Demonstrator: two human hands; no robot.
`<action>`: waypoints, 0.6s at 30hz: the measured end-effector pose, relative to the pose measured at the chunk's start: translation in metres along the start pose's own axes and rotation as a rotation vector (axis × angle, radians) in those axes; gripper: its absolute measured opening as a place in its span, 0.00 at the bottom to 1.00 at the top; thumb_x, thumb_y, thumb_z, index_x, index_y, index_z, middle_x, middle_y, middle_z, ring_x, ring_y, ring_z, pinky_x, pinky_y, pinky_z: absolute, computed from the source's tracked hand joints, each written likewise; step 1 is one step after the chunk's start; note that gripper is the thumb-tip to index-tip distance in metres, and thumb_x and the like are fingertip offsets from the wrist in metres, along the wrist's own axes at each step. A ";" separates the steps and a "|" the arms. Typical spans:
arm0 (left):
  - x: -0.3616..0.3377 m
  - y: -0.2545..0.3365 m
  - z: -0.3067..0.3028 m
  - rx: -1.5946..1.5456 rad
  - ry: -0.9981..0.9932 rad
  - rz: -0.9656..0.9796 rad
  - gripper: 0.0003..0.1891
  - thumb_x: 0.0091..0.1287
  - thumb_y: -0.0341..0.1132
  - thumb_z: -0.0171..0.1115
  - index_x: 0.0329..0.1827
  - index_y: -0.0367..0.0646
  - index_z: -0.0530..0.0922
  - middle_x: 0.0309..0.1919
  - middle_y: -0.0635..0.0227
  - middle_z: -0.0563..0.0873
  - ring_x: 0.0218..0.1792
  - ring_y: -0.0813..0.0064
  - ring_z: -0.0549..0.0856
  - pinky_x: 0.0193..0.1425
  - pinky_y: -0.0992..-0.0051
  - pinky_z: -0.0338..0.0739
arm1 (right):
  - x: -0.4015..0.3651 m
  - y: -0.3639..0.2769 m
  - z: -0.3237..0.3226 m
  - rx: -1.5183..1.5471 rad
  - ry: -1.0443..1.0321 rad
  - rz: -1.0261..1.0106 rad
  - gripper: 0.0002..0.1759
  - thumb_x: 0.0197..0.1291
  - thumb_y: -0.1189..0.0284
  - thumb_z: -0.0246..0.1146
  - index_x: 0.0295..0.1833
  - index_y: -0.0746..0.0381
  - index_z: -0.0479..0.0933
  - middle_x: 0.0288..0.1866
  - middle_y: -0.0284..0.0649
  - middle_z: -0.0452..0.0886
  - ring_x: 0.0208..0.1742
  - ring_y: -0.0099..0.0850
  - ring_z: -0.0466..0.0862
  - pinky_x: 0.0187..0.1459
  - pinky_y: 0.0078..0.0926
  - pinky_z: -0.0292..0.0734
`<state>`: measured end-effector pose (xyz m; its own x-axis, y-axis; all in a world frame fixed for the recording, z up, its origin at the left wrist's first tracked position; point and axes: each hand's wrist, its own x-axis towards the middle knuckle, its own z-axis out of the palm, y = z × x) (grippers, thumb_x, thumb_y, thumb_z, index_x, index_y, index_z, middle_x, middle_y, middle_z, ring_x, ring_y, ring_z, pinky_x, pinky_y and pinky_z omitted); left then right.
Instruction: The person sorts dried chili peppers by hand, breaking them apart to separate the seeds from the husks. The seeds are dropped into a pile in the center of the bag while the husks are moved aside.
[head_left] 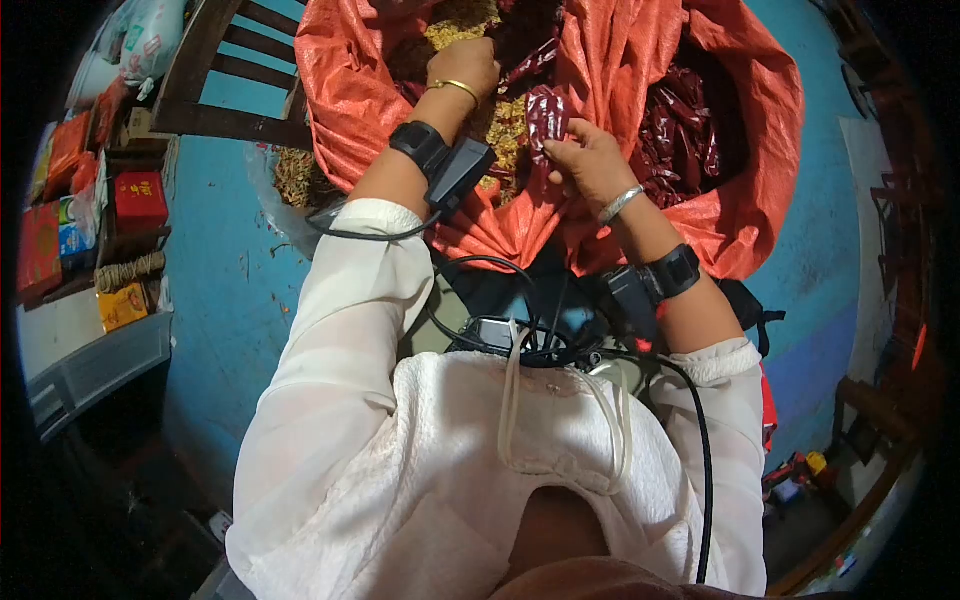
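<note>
Over an open orange sack, the right hand pinches a dried red chilli while the left hand curls, knuckles up, in pale seeds farther in.

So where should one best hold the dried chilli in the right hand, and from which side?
Probably the free upper half of the dried chilli, coming from the left. It stands nearly upright, long and wrinkled, and the right hand pinches its lower end from the right side.
</note>
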<state>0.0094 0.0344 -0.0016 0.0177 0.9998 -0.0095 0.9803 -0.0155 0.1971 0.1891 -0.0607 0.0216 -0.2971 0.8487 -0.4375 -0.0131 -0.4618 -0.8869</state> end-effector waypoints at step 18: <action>0.004 -0.008 -0.001 -0.006 -0.087 0.080 0.11 0.54 0.41 0.59 0.34 0.43 0.78 0.34 0.57 0.81 0.37 0.57 0.80 0.41 0.63 0.74 | 0.027 0.006 0.003 0.203 -0.007 0.029 0.09 0.54 0.74 0.57 0.42 0.62 0.71 0.27 0.32 0.76 0.17 0.19 0.73 0.14 0.14 0.65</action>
<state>0.0012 0.0382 -0.0022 0.1128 0.9905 -0.0787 0.9738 -0.0944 0.2067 0.1778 -0.0410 0.0047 -0.3068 0.8327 -0.4610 -0.1964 -0.5293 -0.8254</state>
